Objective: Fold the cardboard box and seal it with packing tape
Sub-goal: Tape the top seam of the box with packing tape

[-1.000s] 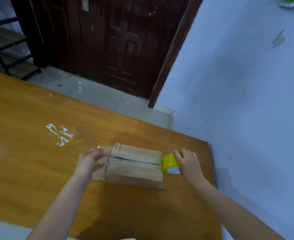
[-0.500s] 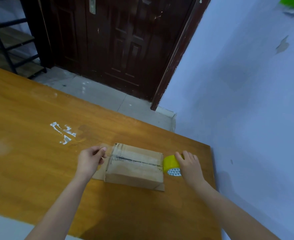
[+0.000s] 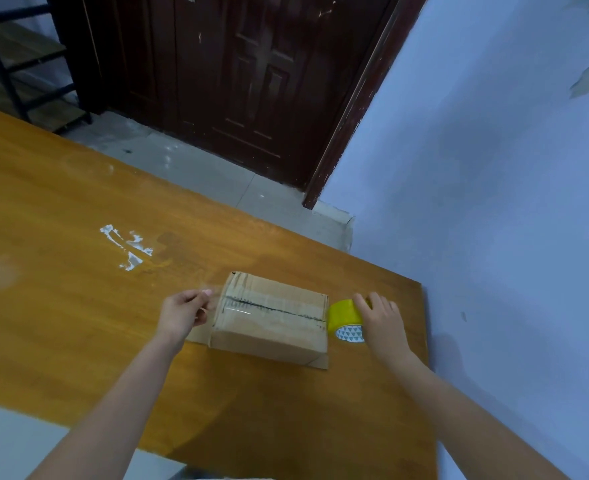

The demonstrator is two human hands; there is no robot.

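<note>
Cardboard box unmoved; left grip now pinches tape end; right grip keeps clutching tape roll.

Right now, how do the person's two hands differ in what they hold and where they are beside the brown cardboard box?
The left hand is at the left end of the brown cardboard box; the right hand is at its right end. The left hand pinches what looks like the free end of clear tape; the right hand grips the yellow tape roll. Both hover low over the wooden table, level with the box's top seam.
</note>
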